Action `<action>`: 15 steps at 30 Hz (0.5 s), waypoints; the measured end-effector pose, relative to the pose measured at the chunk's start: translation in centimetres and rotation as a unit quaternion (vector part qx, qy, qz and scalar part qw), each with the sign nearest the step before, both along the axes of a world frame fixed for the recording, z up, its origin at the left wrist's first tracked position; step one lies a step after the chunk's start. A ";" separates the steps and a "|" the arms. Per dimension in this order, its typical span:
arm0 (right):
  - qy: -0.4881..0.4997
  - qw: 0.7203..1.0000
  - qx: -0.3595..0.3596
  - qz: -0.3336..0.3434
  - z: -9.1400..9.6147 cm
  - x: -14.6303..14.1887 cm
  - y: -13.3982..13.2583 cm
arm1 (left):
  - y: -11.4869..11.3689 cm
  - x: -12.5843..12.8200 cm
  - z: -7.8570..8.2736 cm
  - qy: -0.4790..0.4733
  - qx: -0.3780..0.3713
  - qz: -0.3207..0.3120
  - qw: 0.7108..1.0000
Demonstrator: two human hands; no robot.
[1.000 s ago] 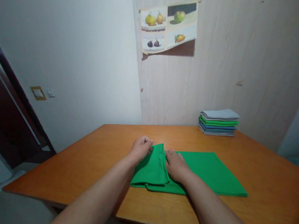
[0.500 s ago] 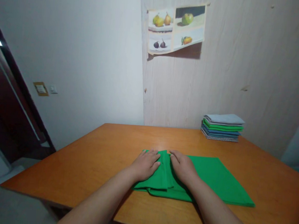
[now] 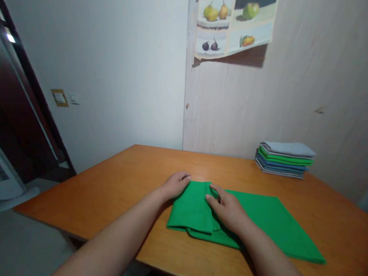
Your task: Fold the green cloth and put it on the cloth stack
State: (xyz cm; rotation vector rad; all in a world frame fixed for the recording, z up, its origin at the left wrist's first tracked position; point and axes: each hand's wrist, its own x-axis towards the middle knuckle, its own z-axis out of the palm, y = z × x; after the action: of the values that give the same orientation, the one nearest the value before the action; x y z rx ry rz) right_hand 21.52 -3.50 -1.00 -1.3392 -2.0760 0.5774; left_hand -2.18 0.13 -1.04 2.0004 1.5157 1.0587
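Observation:
A green cloth [image 3: 278,224] lies on the table, its left end folded over into a flap [image 3: 191,210] on top of the rest. My left hand [image 3: 176,185] is at the flap's far left corner, its fingers curled closed on the cloth there; the fingertips are partly hidden. My right hand [image 3: 228,207] rests at the flap's right edge. Its thumb and fingers are spread apart and touch the fabric without a visible grip.
A stack of folded cloths [image 3: 285,160], grey, green, blue and checked, stands at the back right of the wooden table [image 3: 114,183]. Behind it is a wall with a fruit poster [image 3: 236,24]. A white appliance [image 3: 1,167] stands on the floor at left.
My left hand has lifted off the top of the flap and moved to its far left corner. My right hand has opened its fingers a little at the flap's edge. The view has shifted slightly.

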 end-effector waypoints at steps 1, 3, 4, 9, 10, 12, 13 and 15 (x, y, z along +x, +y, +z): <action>-0.001 1.000 -0.005 0.008 0.2 -0.1 -0.3 | 0.3 -0.2 -0.2 -0.003 -0.009 -0.001 1.000; 0.009 0.999 -0.023 0.028 0.5 -0.2 -0.8 | 0.6 -0.3 -0.6 -0.013 -0.029 -0.001 1.000; 0.018 0.998 -0.035 0.039 0.7 -0.3 -1.0 | 0.7 -0.3 -0.8 -0.018 -0.039 0.000 0.999; 0.100 0.984 -0.118 0.085 0.4 -0.8 -1.5 | 1.3 -0.2 -1.0 -0.050 -0.084 -0.011 0.995; 0.126 0.979 -0.137 0.088 0.3 -0.9 -1.5 | 1.4 -0.2 -0.9 -0.057 -0.092 -0.015 0.994; 0.182 0.963 -0.174 0.093 0.0 -1.1 -1.5 | 1.6 -0.3 -0.8 -0.072 -0.106 -0.021 0.991; 0.209 0.954 -0.191 0.095 0.0 -1.2 -1.6 | 1.6 -0.4 -0.7 -0.082 -0.114 -0.023 0.990; 0.257 0.936 -0.221 0.093 0.2 -1.4 -1.9 | 1.5 -0.4 -0.6 -0.103 -0.129 -0.030 0.986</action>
State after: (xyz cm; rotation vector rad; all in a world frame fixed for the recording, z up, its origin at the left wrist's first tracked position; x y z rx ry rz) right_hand 20.10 -5.39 -0.82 -1.0606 -1.6958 1.3814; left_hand -2.59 1.65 -1.65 1.6936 1.3955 0.9571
